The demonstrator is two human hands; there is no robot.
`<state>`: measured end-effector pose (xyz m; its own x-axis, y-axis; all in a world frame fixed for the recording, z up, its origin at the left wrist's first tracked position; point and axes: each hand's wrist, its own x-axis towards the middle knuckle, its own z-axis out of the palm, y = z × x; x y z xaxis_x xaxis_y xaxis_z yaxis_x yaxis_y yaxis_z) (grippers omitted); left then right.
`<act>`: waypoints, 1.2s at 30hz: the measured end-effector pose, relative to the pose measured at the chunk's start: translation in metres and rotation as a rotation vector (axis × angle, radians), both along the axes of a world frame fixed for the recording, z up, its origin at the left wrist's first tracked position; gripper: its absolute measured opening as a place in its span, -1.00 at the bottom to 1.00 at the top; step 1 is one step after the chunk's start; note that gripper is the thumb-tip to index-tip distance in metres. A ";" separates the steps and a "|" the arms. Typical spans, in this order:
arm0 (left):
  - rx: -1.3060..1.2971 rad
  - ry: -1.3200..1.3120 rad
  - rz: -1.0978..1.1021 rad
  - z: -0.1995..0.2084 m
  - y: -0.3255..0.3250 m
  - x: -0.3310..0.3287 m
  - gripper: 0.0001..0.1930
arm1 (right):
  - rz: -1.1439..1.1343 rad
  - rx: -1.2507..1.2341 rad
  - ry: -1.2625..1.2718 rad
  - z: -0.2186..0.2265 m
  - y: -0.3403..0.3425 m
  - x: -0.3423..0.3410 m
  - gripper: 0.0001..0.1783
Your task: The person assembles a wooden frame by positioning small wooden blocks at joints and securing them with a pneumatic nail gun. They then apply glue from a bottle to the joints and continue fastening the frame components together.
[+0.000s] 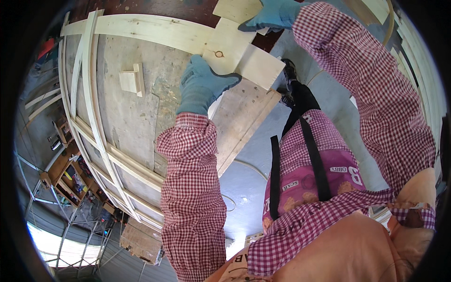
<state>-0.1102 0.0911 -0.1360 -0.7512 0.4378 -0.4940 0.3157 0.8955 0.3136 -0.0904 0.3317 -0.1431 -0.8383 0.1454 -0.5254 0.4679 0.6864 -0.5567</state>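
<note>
My left hand (pixel 202 82), in a blue-grey work glove, rests against the near edge of a pale wooden board (pixel 228 49) with a dark knot. Its thumb is stretched out to the right along that edge, apart from the fingers. My right hand (pixel 272 15), gloved the same way, reaches over the far side of the board with its fingers extended on the wood. Another pale board piece (pixel 266 67) sits at the right, beside the knotted one. A long thin wooden strip (pixel 145 24) runs leftward from the boards. Farther back lies one more flat board (pixel 237 7).
The worn worktable (pixel 127 51) bears a small wooden block piece (pixel 132 81). Long wooden slats (pixel 91 89) cross its left side. A thick plank (pixel 244 124) forms the near right edge. A tool shelf (pixel 73 181) stands at the left. Hoses (pixel 251 165) lie on the floor.
</note>
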 end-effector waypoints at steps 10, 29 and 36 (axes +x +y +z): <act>0.045 -0.022 0.073 0.007 -0.002 0.006 -0.16 | -0.017 0.135 0.101 0.014 -0.014 0.009 0.08; -0.115 0.012 0.104 -0.002 -0.012 0.018 -0.14 | -0.249 -0.496 -0.016 -0.044 -0.010 0.014 -0.08; -0.089 0.087 0.083 0.000 -0.041 0.040 -0.19 | -0.272 -0.606 -0.100 -0.025 -0.033 0.027 -0.07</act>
<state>-0.0703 0.0503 -0.1358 -0.8244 0.3299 -0.4599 0.2619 0.9427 0.2067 -0.0633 0.2984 -0.1676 -0.7568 -0.0004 -0.6536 0.6491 0.1168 -0.7517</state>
